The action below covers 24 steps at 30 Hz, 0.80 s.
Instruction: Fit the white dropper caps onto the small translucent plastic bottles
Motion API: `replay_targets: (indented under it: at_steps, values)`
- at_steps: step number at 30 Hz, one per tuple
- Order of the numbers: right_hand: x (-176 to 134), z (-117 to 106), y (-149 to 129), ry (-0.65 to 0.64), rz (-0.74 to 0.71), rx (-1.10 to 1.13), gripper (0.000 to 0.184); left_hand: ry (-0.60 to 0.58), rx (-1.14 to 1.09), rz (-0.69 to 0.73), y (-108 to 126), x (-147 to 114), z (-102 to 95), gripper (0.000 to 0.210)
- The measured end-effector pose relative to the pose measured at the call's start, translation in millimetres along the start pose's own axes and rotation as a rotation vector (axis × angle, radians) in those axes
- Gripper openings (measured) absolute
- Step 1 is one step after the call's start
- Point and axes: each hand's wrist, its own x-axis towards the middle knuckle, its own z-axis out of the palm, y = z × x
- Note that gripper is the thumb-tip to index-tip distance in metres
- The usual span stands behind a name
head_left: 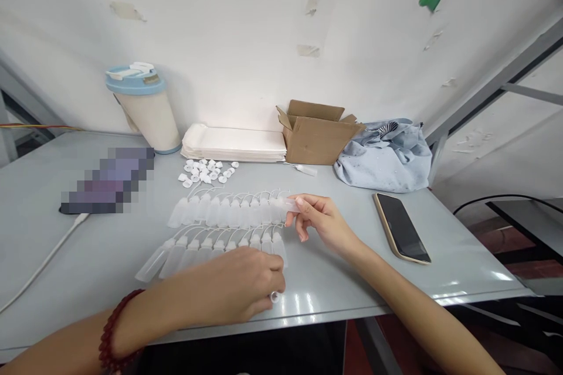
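Note:
Between the fingertips of my left hand [250,281], near the table's front edge, is a small white cap [275,297] with its hollow end showing. My right hand [324,220] pinches a small translucent plastic bottle [288,205] at the right end of the back row. Two rows of similar bottles with thin tube-like loops lie on the table: the back row [224,211] in full view, the front row [206,251] partly hidden behind my left hand and forearm. A pile of loose white caps [204,173] lies behind them.
On the grey table [334,287] stand a cream tumbler [149,111], a stack of white sheets or envelopes [237,143] and an open cardboard box [319,137]. Blue cloth [387,158] and a phone [402,228] lie right; a blurred-out device [109,181] with a cable lies left.

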Motion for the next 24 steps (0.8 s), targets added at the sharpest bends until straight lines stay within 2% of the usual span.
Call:
replay_targets:
  at_steps: [4,7,9,11,14,17,20,24]
  values:
    - [0.6,0.6,-0.7,0.005,0.004,-0.003,0.037,0.028,0.07,0.039,1.3,0.1,1.9,0.008]
    - [0.8,0.3,0.0,0.003,-0.007,0.006,0.036,0.163,-0.112,0.023,0.4,0.6,-5.1,0.005]
    - [0.7,-0.1,0.4,-0.001,-0.015,0.018,0.036,0.316,-0.283,-0.075,-3.1,1.7,-12.9,0.007]
    - [0.4,-0.4,0.2,-0.005,-0.019,0.033,0.036,0.468,-0.45,-0.244,-8.9,3.1,-20.6,0.011]
    - [-0.2,-0.7,-0.9,-0.016,-0.022,0.054,0.037,0.596,-0.723,-0.479,-17.8,5.5,-28.7,0.022]
    - [-0.6,-1.2,-1.8,-0.025,-0.021,0.062,0.038,0.662,-0.877,-0.567,-21.6,7.3,-32.4,0.027]
    - [-1.1,-1.5,-2.2,-0.036,-0.015,0.051,0.039,0.697,-0.909,-0.541,-20.5,7.9,-32.6,0.025]
    - [-1.7,-0.9,-2.9,-0.062,0.008,0.033,0.04,0.682,-0.912,-0.505,-19.1,7.9,-29.2,0.025]
